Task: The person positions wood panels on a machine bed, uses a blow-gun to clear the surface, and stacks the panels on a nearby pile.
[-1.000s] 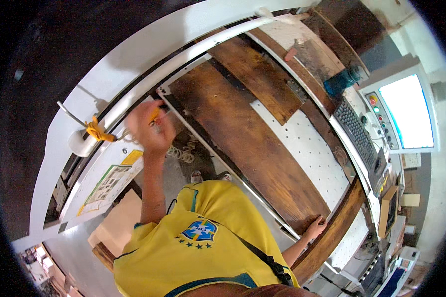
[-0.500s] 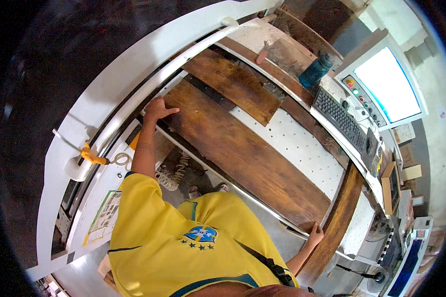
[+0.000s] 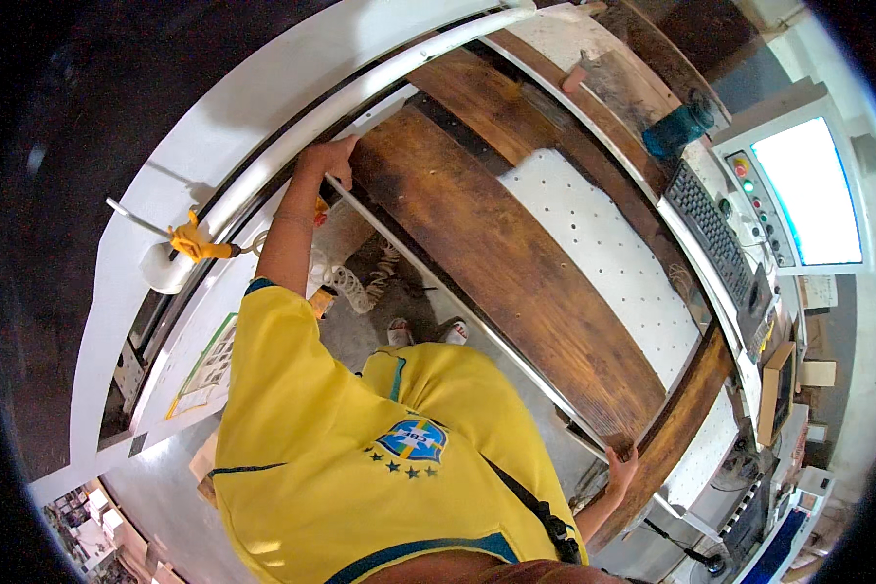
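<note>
Nearest me is my yellow shirt (image 3: 360, 389), with my light shoes (image 3: 397, 333) showing on the grey floor below the near edge of the white, perforated surface (image 3: 603, 253). At that edge I have both hands at a long brown board (image 3: 506, 263), which lies on the surface just beyond me, flat and slantwise, its worn wood streaked light and dark. I judge the step in hand to be steadying or squaring this board by its two ends; the next move, as I see it, calls for matching both sides, so that one end doesn't swing while the other stays put. My left hand (image 3: 331, 161) is at the upper left end, partly bent, fingers towards the board's corner and thumb held apart; I can't tell whether it grips or only rests there. My right hand (image 3: 621, 469) is half curled at the lower right corner, its fingertips at the board's edge; how firmly it closes on the wood, I cannot tell. Just beside that hand, a narrower brown plank (image 3: 689, 407) runs at an angle to the board's end. Past the board, a darker plank (image 3: 477, 97) lies higher up, partly covering the surface. Farther off, beyond the surface, are a teal bottle (image 3: 678, 128), a black keyboard (image 3: 712, 229) and a bright screen (image 3: 806, 195) beside coloured buttons.
</note>
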Motion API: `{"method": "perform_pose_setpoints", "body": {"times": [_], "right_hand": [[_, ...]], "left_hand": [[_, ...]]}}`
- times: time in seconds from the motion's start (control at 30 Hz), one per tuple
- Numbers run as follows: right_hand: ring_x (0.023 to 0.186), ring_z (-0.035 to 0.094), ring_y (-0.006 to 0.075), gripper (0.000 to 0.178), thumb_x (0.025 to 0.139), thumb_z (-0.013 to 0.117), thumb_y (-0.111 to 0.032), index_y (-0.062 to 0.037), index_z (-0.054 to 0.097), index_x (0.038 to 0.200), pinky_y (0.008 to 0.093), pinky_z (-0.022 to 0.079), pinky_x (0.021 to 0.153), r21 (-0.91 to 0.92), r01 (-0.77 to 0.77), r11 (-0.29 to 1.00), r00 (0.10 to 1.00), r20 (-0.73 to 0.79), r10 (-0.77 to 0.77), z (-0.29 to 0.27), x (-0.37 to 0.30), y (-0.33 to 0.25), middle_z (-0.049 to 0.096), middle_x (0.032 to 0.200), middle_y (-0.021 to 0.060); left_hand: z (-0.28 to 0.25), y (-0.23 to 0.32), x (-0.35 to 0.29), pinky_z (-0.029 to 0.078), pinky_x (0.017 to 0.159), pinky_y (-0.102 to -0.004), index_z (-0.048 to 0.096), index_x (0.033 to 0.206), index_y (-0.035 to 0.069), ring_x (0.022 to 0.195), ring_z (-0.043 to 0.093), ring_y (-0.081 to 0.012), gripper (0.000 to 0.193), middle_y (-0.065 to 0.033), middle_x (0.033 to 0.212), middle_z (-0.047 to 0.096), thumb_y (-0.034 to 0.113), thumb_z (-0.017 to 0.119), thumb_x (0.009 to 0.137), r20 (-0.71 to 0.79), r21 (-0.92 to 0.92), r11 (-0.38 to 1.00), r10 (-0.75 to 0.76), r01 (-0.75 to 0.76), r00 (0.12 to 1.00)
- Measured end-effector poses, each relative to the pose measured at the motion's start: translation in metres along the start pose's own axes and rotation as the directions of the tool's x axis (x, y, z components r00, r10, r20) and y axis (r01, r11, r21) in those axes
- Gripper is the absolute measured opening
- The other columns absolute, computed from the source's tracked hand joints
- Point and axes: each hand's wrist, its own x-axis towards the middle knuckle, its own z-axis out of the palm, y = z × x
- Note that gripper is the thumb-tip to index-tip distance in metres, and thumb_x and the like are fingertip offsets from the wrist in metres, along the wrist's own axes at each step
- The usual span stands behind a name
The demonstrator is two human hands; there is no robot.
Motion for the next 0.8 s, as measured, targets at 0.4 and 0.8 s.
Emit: {"method": "perform_pose_setpoints", "body": {"times": [0.4,0.8], "right_hand": [[0.080,0.071,0.0271,0.043,0.073,0.084,-0.007,0.0093,0.069,0.109,0.0402,0.057,0.073,-0.170,0.196,0.966,0.965,-0.140,-0.220,0.005,0.009,-0.025,0.073,0.085,0.0170],[0.076,0.070,0.0380,0.038,0.070,0.088,-0.020,0.0055,0.071,0.091,0.0451,0.053,0.070,-0.297,0.122,0.947,0.964,-0.190,-0.183,0.004,0.007,-0.036,0.071,0.078,0.0215]], "left_hand": [[0.035,-0.065,0.063,0.053,0.106,-0.0457,0.053,0.146,0.003,0.124,0.064,-0.0372,0.107,-0.0250,0.131,0.066,0.021,0.100,0.052,-0.228,0.192,0.979,0.111,-0.067,0.967],[0.041,-0.063,0.051,0.052,0.106,-0.0461,0.055,0.143,0.001,0.121,0.065,-0.0388,0.100,-0.0236,0.127,0.069,0.020,0.099,0.054,-0.304,0.102,0.991,0.119,-0.092,0.945]]}}
